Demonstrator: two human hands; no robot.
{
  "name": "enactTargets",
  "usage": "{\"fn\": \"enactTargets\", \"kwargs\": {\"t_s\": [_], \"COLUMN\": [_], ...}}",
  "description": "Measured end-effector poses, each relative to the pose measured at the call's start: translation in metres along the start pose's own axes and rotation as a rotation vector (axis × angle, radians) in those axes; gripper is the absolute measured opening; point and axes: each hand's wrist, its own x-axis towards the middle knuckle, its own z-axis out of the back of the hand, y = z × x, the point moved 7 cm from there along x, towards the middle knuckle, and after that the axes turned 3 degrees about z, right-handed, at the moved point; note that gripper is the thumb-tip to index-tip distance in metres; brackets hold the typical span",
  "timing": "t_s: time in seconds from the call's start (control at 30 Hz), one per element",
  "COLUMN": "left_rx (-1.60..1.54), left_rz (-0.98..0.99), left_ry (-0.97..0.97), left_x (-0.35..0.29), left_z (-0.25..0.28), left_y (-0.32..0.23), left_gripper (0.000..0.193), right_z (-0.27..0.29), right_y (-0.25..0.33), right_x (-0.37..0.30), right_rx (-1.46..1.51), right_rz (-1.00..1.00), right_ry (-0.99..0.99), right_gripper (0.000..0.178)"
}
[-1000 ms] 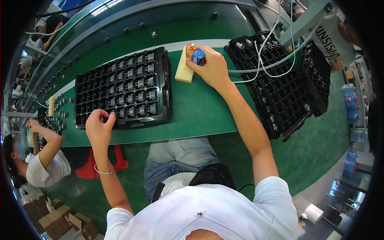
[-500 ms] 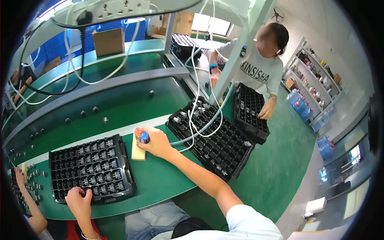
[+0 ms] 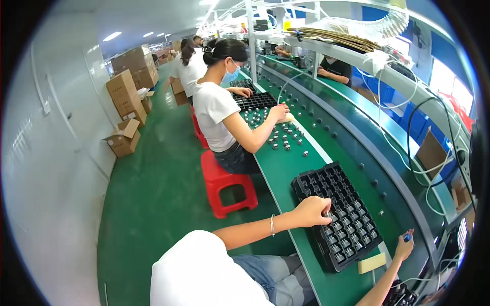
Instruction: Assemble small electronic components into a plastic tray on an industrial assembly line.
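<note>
A black compartment tray (image 3: 324, 247) lies on the green bench in front of me, with small grey metal parts (image 3: 352, 225) in many of its nearer cells. Over its near-left side is my left hand (image 3: 312, 211), fingers curled together into the cells; whatever they pinch is hidden. My right hand (image 3: 405, 248) is to the right, past the tray, closed around a small blue-and-red item (image 3: 407, 237) whose kind I cannot make out. Between that hand and the tray rests a pale yellow block (image 3: 371, 263), like a sponge.
Further along the bench (image 3: 275, 176), a co-worker (image 3: 214, 107) sits on a red stool (image 3: 228, 183), among loose metal parts (image 3: 287, 137) and another black tray (image 3: 255, 100). A conveyor belt (image 3: 352, 153) runs alongside. Cables (image 3: 393, 148) hang at the right; cardboard boxes (image 3: 124, 136) stand on the floor.
My view has swung left, bringing the neighbouring co-worker and aisle into sight. My right hand, still holding the blue-and-red item, has moved off the yellow block. My left hand remains at the tray.
</note>
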Motion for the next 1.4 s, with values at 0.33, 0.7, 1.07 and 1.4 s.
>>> {"fn": "enactTargets", "kwargs": {"t_s": [0.33, 0.7, 1.07, 1.4], "left_rx": [-0.956, -1.009, -0.694, -0.759], "left_rz": [0.105, 0.146, -0.110, 0.077], "left_ry": [0.205, 0.384, 0.389, 0.598], "left_x": [0.018, 0.021, 0.015, 0.022], "left_z": [-0.024, -0.070, -0.109, -0.140], "left_y": [-0.005, -0.061, -0.144, -0.128], "left_gripper": [0.025, 0.025, 0.023, 0.023], "right_z": [-0.008, 0.027, 0.067, 0.067], "right_y": [0.014, 0.036, 0.126, 0.119], "right_x": [0.003, -0.026, -0.176, -0.183], "right_rx": [-0.066, 0.529, 1.451, 1.487], "right_rz": [0.055, -0.035, -0.190, -0.279], "right_ry": [0.074, 0.132, 0.328, 0.295], "right_gripper": [0.036, 0.037, 0.032, 0.039]}}
